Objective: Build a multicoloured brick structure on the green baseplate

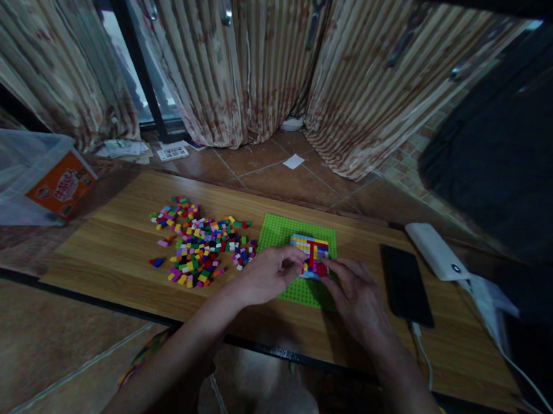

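I am resting my left hand and right hand on the baseplate, fingertips pinching the build lying between them. Loose bricks are lying just left of my left hand, the nearer one.

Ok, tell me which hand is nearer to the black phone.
Right. The right hand sits just left of the phone; the left hand lies farther off, beyond the green baseplate.

We see both hands, left and right, touching the brick build on the green baseplate; loose bricks lie left.
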`<state>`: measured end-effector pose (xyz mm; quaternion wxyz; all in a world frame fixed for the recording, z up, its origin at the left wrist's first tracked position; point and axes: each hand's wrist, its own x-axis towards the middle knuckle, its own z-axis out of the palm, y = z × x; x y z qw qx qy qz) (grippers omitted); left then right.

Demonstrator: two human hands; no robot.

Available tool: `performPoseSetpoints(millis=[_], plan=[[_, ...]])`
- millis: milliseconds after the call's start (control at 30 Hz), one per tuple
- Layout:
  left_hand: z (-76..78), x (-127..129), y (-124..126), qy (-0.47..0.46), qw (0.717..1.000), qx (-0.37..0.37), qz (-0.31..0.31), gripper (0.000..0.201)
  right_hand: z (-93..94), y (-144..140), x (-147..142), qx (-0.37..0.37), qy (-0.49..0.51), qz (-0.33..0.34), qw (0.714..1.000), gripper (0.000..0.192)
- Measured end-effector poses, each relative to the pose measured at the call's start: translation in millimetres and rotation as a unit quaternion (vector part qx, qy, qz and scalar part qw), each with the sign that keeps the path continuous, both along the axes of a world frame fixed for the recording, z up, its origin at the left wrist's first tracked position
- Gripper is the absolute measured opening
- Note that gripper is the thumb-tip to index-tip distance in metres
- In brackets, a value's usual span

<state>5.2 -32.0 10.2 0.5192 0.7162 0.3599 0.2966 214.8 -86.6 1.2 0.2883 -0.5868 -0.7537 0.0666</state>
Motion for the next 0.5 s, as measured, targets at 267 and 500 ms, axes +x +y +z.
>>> performPoseSetpoints(millis=[267, 500], plan=[[0.6, -1.5, -0.3, 0.011, 1.000, 0.004, -0.004, 0.025, -3.0, -2.3, 1.8, -0.029, 0.061, -0.027, 0.997, 0.028], [5.9, -1.6, -1.2, 0.024, 1.000, 0.011, -0.005, 0.019, -9.2, -2.5, 5.2, -0.006, 0.058, -0.033, 0.998, 0.028]])
